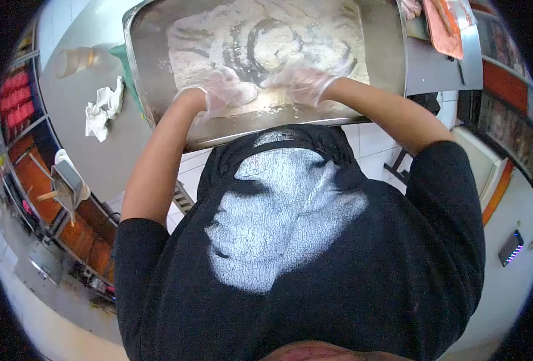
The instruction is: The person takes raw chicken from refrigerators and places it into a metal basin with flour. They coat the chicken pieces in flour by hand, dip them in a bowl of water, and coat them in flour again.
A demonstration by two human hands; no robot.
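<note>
Both of my hands wear clear plastic gloves and are inside a large metal tray (152, 57) spread with white flour-like powder (200, 45). My left hand (218, 89) is low in the tray near its front rim, fingers curled in around a pale, powder-coated lump (245, 93). What that lump is, I cannot make out. To its right, my right hand (299, 81) is over the powder, its fingers smeared by motion. Whether it holds anything does not show. Beyond the hands, the powder has curved furrows and a rounded mound (278, 45).
On the metal table (92, 162) to the left lie a crumpled white cloth (105, 108) and a clear container (74, 62). A green cloth (125, 69) hangs against the tray's left side. At the upper right is an orange-pink tray (444, 36).
</note>
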